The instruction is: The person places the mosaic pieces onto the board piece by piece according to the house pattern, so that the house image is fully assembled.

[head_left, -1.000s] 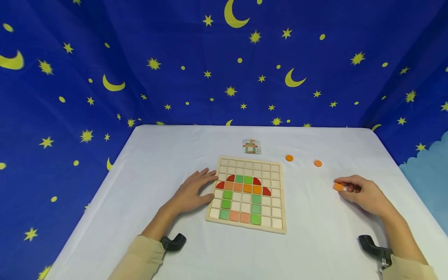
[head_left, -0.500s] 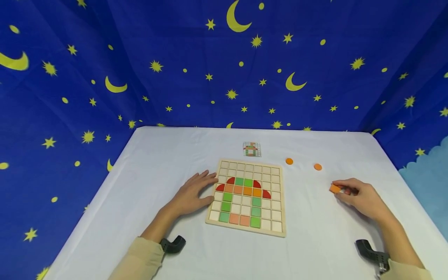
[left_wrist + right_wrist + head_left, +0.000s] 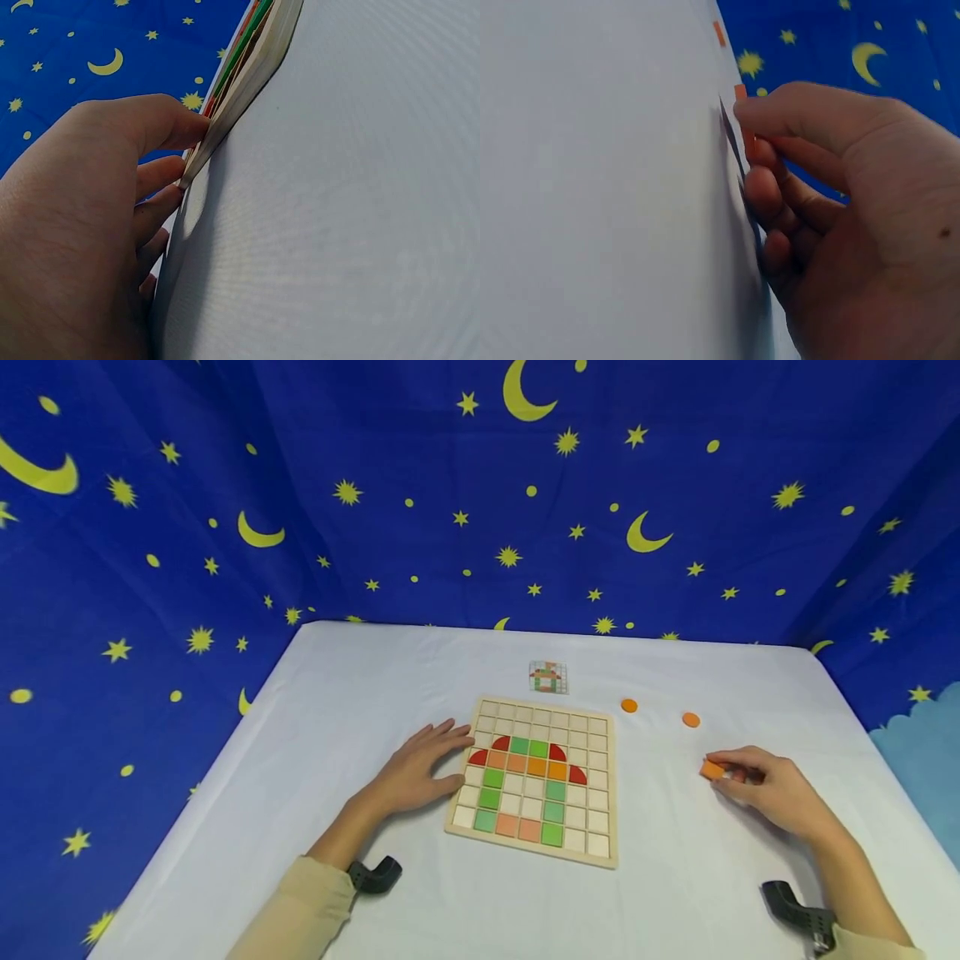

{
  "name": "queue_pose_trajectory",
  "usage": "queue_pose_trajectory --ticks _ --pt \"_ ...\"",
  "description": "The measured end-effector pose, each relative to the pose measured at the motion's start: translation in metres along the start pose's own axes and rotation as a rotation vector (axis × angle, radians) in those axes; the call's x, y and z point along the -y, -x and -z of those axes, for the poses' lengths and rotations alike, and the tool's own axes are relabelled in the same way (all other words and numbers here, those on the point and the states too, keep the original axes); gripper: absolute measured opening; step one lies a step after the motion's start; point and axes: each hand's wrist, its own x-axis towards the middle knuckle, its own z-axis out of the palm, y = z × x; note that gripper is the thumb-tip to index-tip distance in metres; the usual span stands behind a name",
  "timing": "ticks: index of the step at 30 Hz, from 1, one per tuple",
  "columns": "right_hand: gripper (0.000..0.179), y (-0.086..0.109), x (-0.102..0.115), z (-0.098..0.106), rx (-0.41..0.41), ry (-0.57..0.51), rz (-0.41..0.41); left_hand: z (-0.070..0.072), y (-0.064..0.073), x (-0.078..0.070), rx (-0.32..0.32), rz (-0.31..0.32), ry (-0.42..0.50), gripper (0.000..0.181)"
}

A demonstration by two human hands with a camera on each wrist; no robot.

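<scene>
My right hand (image 3: 772,783) pinches an orange square tile (image 3: 712,769) between thumb and fingers, to the right of the wooden grid board (image 3: 617,827). In the right wrist view the orange tile (image 3: 740,91) is seen edge-on, held over the white cloth. Fingers spread, my left hand (image 3: 416,777) rests along the board's left edge. The left wrist view shows the thumb and fingertips right at the board's side (image 3: 255,60). Green, orange, salmon and red pieces lie in the board's cells in a mushroom-like pattern, with red quarter-rounds such as this one (image 3: 577,775).
A small pattern card (image 3: 549,677) lies behind the board. Two orange discs lie beyond my right hand, a nearer disc (image 3: 691,720) and a farther disc (image 3: 629,706). White cloth (image 3: 360,685) covers the table, and a blue star-and-moon curtain (image 3: 420,460) hangs around it.
My right hand has moved slightly left toward the board with the orange square tile. The left hand stays at the board's edge. The head view has shifted a little.
</scene>
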Motion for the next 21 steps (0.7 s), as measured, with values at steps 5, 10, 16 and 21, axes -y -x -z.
queue_pose_trajectory --ticks 5,10,16,21 --pt "0.032 -0.009 0.017 -0.008 0.053 -0.044 0.078 -0.001 0.000 0.001 -0.014 -0.011 0.011 0.056" --pt "0.032 -0.018 0.030 -0.018 0.093 -0.076 0.089 -0.002 0.001 0.001 -0.016 -0.017 0.024 0.056" --pt "0.032 -0.031 0.044 -0.023 0.122 -0.097 0.098 -0.001 0.000 0.001 -0.014 -0.011 0.026 0.057" --pt "0.032 -0.040 0.053 -0.028 0.131 -0.124 0.145 -0.002 -0.001 0.001 -0.011 -0.016 0.017 0.057"
